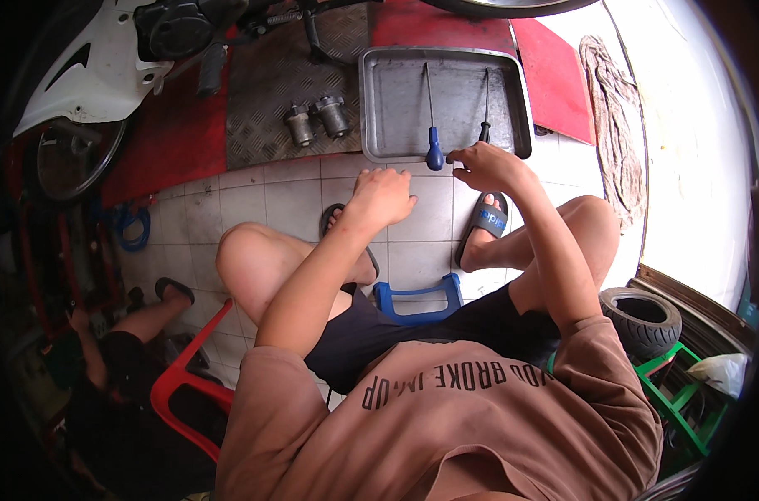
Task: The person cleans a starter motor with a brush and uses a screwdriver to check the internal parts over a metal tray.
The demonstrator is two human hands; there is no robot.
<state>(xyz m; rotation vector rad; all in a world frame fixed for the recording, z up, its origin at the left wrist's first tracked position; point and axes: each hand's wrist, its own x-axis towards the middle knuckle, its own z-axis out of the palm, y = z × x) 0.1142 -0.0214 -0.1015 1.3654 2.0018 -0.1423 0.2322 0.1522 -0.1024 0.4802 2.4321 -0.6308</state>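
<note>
A grey metal tray (371, 100) lies on the raised platform in front of me. Two long screwdrivers rest in it: a blue-handled screwdriver (434, 150) whose grip reaches over the near rim, and a black-handled screwdriver (484, 130). My right hand (484, 167) is over the tray's near edge, fingers pointing left toward the blue handle, slightly apart, with nothing plainly held. Short of the tray, my left hand (384, 197) hovers above the floor, fingers loosely spread and holding nothing. Left of the tray stand two cylindrical metal parts (332, 115), side by side.
A motorcycle (104, 67) stands at the far left by the red and checkered-metal platform (262, 117). Between my legs is a blue plastic stool (421, 302). A tyre (642, 321) and green rack (676, 401) are at right. Another person (137, 367) sits at left near a red chair (179, 384).
</note>
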